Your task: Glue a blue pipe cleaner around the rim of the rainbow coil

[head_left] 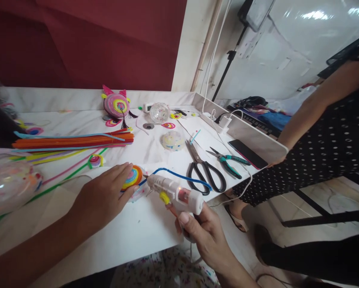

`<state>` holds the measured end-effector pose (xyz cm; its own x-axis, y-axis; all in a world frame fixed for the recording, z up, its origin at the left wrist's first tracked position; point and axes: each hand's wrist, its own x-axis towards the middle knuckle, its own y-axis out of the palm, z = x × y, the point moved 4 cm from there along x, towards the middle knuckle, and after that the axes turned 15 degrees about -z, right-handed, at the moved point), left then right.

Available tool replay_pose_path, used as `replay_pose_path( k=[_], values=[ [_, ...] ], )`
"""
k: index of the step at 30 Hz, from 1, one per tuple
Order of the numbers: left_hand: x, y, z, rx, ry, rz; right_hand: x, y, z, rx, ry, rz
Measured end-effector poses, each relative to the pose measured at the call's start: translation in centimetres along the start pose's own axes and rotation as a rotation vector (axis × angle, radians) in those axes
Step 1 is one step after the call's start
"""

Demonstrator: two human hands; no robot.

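My left hand (pixel 99 196) presses its fingers and thumb around a coil of pipe cleaner (pixel 134 177) in orange, yellow and blue rings. Under the coil shows the edge of a clear plastic piece (pixel 137 196), mostly covered. A loose blue pipe cleaner (pixel 179 175) trails from the coil to the right. My right hand (pixel 207 236) grips a white glue gun (pixel 167 188) with a yellow trigger part and a small lit light. Its nozzle meets the coil's right edge; I cannot tell if glue is coming out.
Black-handled scissors (pixel 198 158), green pliers (pixel 227 160) and a phone (pixel 247 153) lie to the right. A pipe-cleaner bundle (pixel 74 141) lies left. Behind are a pink decorated ball (pixel 115 105), a clear ball (pixel 159 113) and a clear dome (pixel 172 141). A person (pixel 323 144) stands right.
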<state>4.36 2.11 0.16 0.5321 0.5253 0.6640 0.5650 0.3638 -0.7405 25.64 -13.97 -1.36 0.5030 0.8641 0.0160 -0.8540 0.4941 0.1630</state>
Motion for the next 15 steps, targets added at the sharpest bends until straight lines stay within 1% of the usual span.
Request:
replay_pose_path(
  k=[3, 7, 10, 15],
  values=[
    [-0.08, -0.03, 0.04, -0.011, 0.016, -0.016, 0.15, 0.06, 0.06, 0.011, 0.002, 0.010],
    [-0.11, -0.09, -0.03, 0.005, 0.038, -0.027, 0.33, 0.25, -0.45, 0.022, 0.023, 0.003],
    [-0.09, -0.04, 0.09, -0.013, 0.005, -0.006, 0.45, 0.34, -0.77, 0.018, 0.040, -0.009],
    [-0.12, 0.14, 0.36, -0.014, -0.059, 0.029, 0.74, 0.48, -0.52, -0.021, 0.032, -0.017]
  ],
)
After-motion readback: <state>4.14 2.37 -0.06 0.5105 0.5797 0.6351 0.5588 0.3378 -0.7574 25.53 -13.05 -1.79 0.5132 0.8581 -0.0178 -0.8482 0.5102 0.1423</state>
